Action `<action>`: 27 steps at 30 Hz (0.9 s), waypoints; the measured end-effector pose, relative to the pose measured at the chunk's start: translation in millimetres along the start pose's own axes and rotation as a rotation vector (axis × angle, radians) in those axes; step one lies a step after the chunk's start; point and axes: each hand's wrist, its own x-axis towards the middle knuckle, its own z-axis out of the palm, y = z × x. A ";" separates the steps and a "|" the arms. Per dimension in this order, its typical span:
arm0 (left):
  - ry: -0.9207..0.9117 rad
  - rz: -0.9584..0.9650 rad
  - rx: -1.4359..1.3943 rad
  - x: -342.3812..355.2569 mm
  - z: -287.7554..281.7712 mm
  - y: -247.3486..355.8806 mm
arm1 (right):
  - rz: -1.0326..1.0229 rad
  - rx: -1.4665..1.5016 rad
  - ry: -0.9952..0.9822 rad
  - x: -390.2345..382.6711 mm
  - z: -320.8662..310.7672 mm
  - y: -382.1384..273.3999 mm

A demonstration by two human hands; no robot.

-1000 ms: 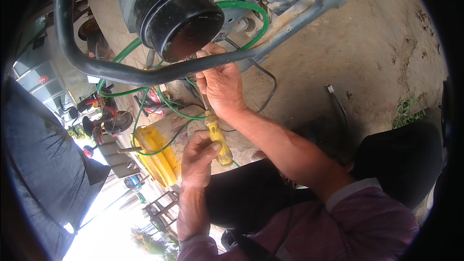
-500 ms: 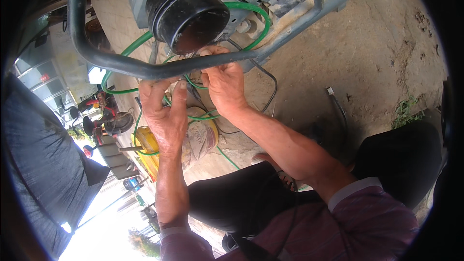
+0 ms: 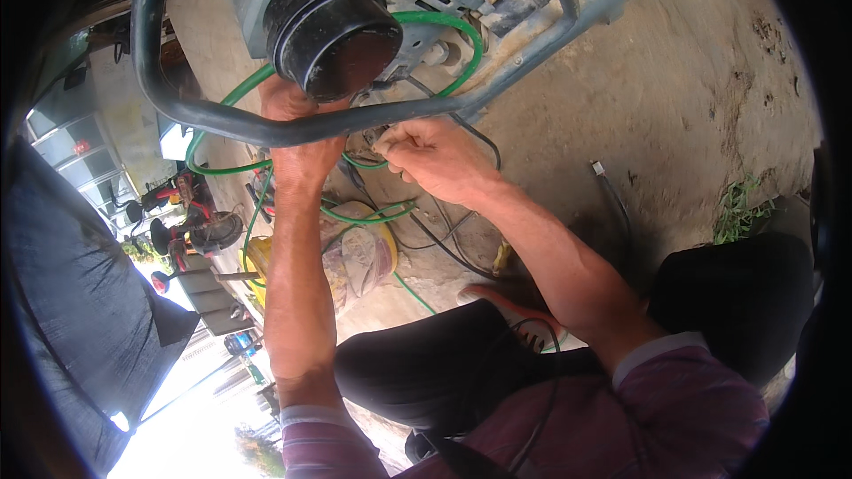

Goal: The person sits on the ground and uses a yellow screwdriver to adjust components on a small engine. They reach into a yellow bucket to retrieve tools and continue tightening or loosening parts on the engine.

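A grey machine [image 3: 248,0] with a round black housing [image 3: 328,35], open toward me, sits inside a bent dark tube frame [image 3: 213,124]. My left hand [image 3: 302,155] reaches up behind the tube to the underside of the housing; its fingertips are hidden there. Below the tube, my right hand [image 3: 435,158] is closed in a pinch, just right of the left hand. Whatever lies between those fingertips is too small to make out. A green hose [image 3: 479,44] loops around the housing and hangs beneath the tube near both hands.
Under my forearms stands a yellow and whitish bucket [image 3: 364,257], with thin dark cables beside it. A short black cable [image 3: 611,191] with a pale end lies on the dirt ground. My shoe [image 3: 515,312] is below. Motorcycles [image 3: 200,217] and dark fabric [image 3: 80,302] are at left.
My left hand has moved up from below the tube to behind it, under the housing. The right hand has dropped off the tube, slightly down and right. The view has shifted slightly.
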 end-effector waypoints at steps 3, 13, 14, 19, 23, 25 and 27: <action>0.022 -0.260 -0.196 -9.7 1.1 2.1 | -0.046 -0.520 -0.018 -25.8 -34.5 -47.4; 0.103 -0.426 -0.302 -11.6 14.0 -13.4 | -0.288 -0.003 0.006 -31.1 14.1 -26.4; 0.090 -0.430 -0.361 -10.4 14.6 -19.0 | -0.299 0.049 -0.024 -23.2 23.3 -15.6; 0.074 -0.878 -0.867 2.0 -0.3 -30.9 | -0.490 0.141 0.228 1.0 58.4 -4.2; -0.005 -0.959 -0.643 15.8 -9.8 -41.2 | -0.519 0.116 0.439 21.8 71.7 -4.4; 0.050 -0.943 -0.646 21.6 -9.1 -34.1 | -0.532 0.094 0.486 28.4 72.4 -2.9; 0.068 -0.968 -0.643 24.0 -9.4 -30.0 | -0.564 0.062 0.525 33.9 72.8 0.9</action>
